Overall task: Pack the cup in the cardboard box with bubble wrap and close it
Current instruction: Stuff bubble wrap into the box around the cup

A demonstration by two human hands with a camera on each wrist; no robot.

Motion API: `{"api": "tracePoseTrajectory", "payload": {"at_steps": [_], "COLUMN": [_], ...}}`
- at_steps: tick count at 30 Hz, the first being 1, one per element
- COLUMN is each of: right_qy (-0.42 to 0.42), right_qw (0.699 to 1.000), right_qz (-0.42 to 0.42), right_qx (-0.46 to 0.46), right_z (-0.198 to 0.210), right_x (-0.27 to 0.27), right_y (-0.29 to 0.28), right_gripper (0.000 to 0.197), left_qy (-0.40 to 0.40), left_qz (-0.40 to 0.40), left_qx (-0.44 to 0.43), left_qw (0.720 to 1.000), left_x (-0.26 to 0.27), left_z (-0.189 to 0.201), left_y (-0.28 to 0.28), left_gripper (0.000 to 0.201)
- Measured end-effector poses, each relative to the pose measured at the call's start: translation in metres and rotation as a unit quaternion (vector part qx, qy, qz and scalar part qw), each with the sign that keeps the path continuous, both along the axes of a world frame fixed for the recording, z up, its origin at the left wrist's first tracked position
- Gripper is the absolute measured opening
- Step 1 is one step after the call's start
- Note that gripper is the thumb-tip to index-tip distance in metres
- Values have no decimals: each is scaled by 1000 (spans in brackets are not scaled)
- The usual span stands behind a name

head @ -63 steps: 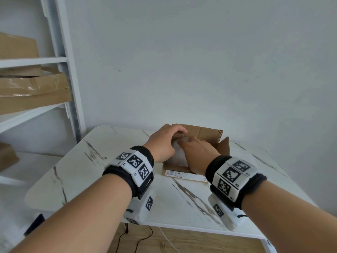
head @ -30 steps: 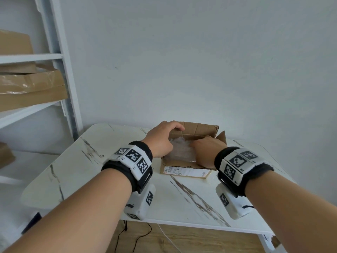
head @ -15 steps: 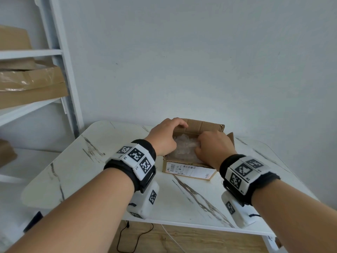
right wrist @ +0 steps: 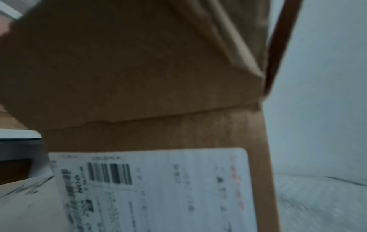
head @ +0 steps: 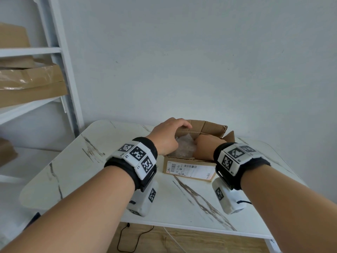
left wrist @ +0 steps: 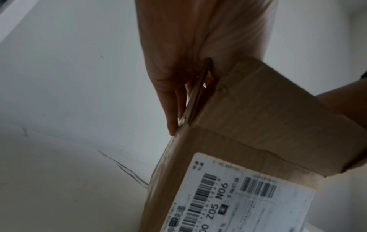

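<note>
A small cardboard box [head: 189,169] with a white shipping label stands open at the far middle of the marble table [head: 102,167]. Crumpled bubble wrap [head: 184,147] fills its inside; no cup shows. My left hand [head: 173,130] reaches over the box's left side. In the left wrist view my left hand [left wrist: 188,102] pinches the upright left flap [left wrist: 198,92] between thumb and fingers. My right hand [head: 204,147] dips into the right part of the box, its fingers hidden. In the right wrist view only the box's front flap [right wrist: 139,70] and label show.
A white shelf rack [head: 60,70] at the left holds flat cardboard packages [head: 31,84]. The wall stands close behind the table. A black cable [head: 135,238] lies on the wooden floor under the table's near edge.
My right hand has left the top of the bubble wrap, gone to the box's right side and sunk lower inside. My left hand has stayed at the left flap.
</note>
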State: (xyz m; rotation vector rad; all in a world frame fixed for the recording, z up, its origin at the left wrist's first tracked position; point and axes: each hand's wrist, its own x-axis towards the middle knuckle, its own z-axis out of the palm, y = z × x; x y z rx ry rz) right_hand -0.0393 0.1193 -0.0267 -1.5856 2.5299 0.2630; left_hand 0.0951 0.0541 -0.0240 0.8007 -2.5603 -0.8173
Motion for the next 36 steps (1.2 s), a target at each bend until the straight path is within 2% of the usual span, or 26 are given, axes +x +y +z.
{"api": "tracePoseTrajectory", "payload": {"at_steps": [3, 5, 8, 10, 18, 21, 23, 26, 29, 31, 36], "right_qy": [6, 35, 84, 70, -54, -27, -14, -21, -38, -17, 18], "right_qw": [1000, 996, 980, 976, 994, 995, 993, 992, 990, 987, 998], "right_qz": [-9, -6, 48, 76, 66, 98, 112, 122, 76, 60, 39], "right_qx": [-17, -80, -173, -191, -64, 20, 40, 12, -109, -148, -36], "right_z": [0, 1, 0, -1, 2, 2, 2, 5, 8, 11, 10], "right_x": [0, 3, 4, 4, 9, 11, 13, 12, 3, -3, 0], "right_y": [2, 11, 25, 29, 17, 3, -2, 4, 17, 23, 18], "right_gripper": [14, 17, 32, 42, 37, 32, 32, 31, 32, 36, 34], "left_qy": [0, 1, 5, 6, 19, 21, 23, 23, 24, 21, 8], "left_qz": [5, 9, 13, 12, -2, -4, -2, -1, 0, -1, -2], "left_qx": [10, 20, 29, 28, 22, 20, 17, 20, 26, 28, 34], "left_qw": [1000, 1000, 999, 1000, 1000, 1000, 1000, 1000, 999, 999, 999], "left_x": [-1, 0, 1, 1, 5, 6, 5, 4, 4, 3, 1], "left_z": [1, 1, 2, 2, -2, -3, -3, -4, -4, -4, -2], "left_y": [-3, -4, -3, -2, 0, 1, -1, -4, -6, -7, -5], "left_gripper": [69, 70, 69, 69, 76, 74, 74, 75, 75, 75, 74]}}
